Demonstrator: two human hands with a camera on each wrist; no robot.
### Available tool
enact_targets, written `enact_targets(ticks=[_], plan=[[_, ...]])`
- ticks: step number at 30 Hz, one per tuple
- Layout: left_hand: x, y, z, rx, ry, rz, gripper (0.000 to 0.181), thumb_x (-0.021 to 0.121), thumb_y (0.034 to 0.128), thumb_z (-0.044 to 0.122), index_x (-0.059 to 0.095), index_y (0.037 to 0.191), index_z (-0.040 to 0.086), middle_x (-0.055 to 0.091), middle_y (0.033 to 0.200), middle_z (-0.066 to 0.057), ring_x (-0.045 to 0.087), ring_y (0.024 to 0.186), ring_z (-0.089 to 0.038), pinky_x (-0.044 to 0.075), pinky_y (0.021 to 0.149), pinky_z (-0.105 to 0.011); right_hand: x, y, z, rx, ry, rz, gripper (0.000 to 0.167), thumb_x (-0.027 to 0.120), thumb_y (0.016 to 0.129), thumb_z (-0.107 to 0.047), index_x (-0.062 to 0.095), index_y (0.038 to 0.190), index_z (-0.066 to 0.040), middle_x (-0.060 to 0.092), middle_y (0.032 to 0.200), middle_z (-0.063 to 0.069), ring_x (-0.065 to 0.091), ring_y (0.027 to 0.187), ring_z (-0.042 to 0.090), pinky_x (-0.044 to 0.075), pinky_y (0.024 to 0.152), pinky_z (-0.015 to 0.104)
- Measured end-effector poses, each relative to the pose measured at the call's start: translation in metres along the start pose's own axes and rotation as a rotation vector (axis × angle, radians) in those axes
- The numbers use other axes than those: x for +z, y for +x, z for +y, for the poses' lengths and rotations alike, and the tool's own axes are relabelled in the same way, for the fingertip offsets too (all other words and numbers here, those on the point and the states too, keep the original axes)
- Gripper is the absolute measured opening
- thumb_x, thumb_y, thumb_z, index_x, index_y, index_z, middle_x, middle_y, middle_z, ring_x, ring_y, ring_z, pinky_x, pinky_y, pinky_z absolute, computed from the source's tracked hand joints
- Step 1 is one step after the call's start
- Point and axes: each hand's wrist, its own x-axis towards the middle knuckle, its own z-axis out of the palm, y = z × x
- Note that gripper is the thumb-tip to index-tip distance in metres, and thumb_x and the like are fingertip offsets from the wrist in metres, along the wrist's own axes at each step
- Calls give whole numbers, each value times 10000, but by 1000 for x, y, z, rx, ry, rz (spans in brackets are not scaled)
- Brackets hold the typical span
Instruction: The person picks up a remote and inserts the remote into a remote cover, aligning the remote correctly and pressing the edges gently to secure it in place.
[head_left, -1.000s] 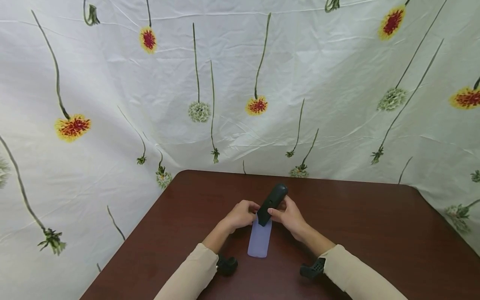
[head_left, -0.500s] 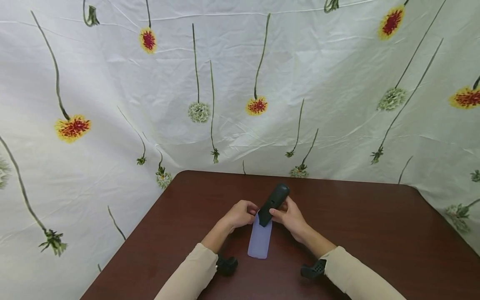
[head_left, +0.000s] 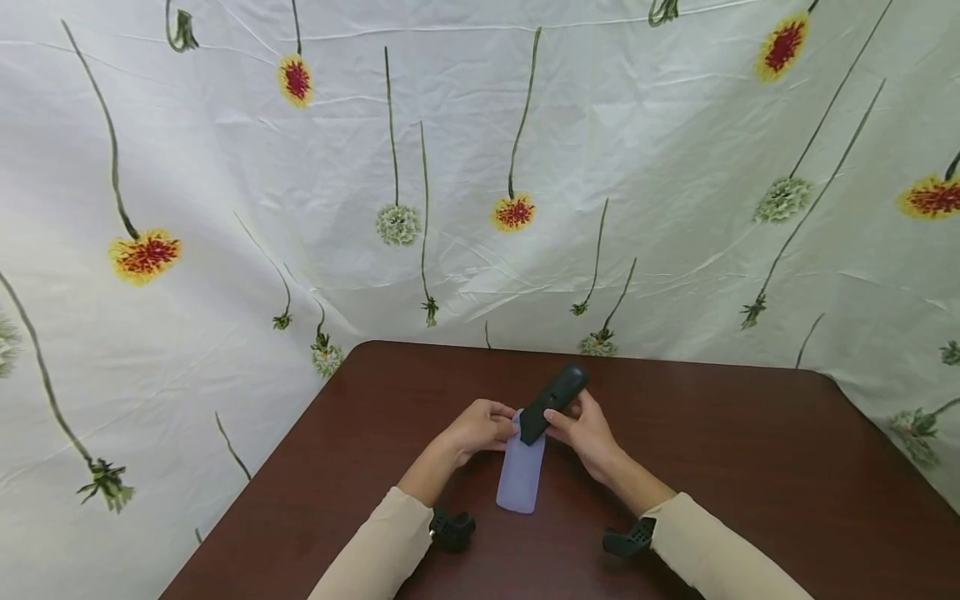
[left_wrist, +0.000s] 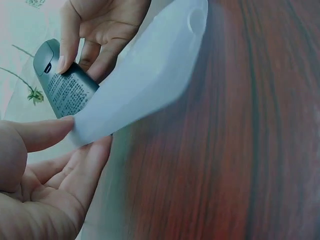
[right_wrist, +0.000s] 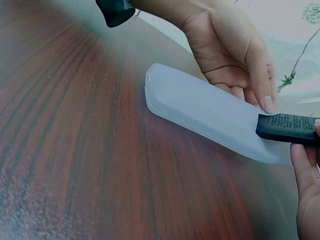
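Observation:
A pale, translucent violet silicone sleeve (head_left: 519, 479) slants above the dark table, its open end away from me. My left hand (head_left: 480, 429) pinches that far end between thumb and fingers, as the left wrist view shows. My right hand (head_left: 588, 433) holds a black remote control (head_left: 553, 403), thumb on its face and fingers beneath. Small print covers the remote's visible side, and a small slot sits near its rounded end. The remote's lower end lies at the sleeve's mouth, set at an angle to the sleeve (right_wrist: 200, 107). How far it reaches inside is partly hidden.
The reddish-brown wooden table (head_left: 750, 467) extends around both hands. A white curtain with printed flowers (head_left: 465, 167) hangs behind its far edge. Black wrist-worn devices sit under the left wrist (head_left: 452, 531) and under the right wrist (head_left: 628, 539).
The remote has tilted further to the right and its lower end has shifted slightly up, with the right hand moving along. The left fingers have moved a little further over the sleeve's edge.

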Motion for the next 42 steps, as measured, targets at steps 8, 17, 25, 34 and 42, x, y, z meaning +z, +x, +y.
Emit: enact_targets(ticks=[8, 17, 25, 34, 42], plan=[[0, 2, 3, 19, -100, 23, 371, 694, 978, 2, 599, 1316, -116, 722, 1118, -160, 693, 1008, -255, 584, 871, -434, -2, 1, -7, -2, 29, 5, 486, 615, 990, 90, 430, 1435, 29, 548, 1317, 326, 632, 1173, 416, 564, 909, 421], [3, 2, 11, 47, -240, -23, 374, 659, 992, -7, 580, 1328, -153, 711, 1116, -155, 693, 979, -217, 575, 893, -409, -8, 1, -15, -35, 76, -32, 570, 588, 1001, 103, 349, 1511, 12, 484, 1395, 329, 634, 1179, 351, 550, 937, 402], [8, 2, 20, 102, -258, -38, 359, 649, 1005, 0, 583, 1325, -147, 720, 1142, -189, 710, 960, -214, 586, 863, -379, -12, -4, -30, -70, 68, -40, 612, 602, 1008, 69, 316, 1543, -10, 459, 1431, 316, 609, 1224, 367, 538, 961, 406], [18, -6, 34, 144, -241, 0, 304, 661, 988, -22, 622, 1271, -125, 736, 1082, -147, 703, 889, -169, 595, 807, -346, -16, -9, -38, -128, 50, -23, 581, 624, 997, 71, 358, 1510, 8, 502, 1380, 313, 655, 1158, 309, 551, 938, 411], [25, -8, 49, 212, -219, 9, 303, 676, 972, -35, 633, 1263, -112, 734, 1084, -153, 702, 921, -172, 590, 841, -377, -17, -15, -57, -230, -33, 10, 520, 670, 983, 41, 436, 1445, 4, 562, 1333, 282, 680, 1117, 238, 573, 899, 407]])
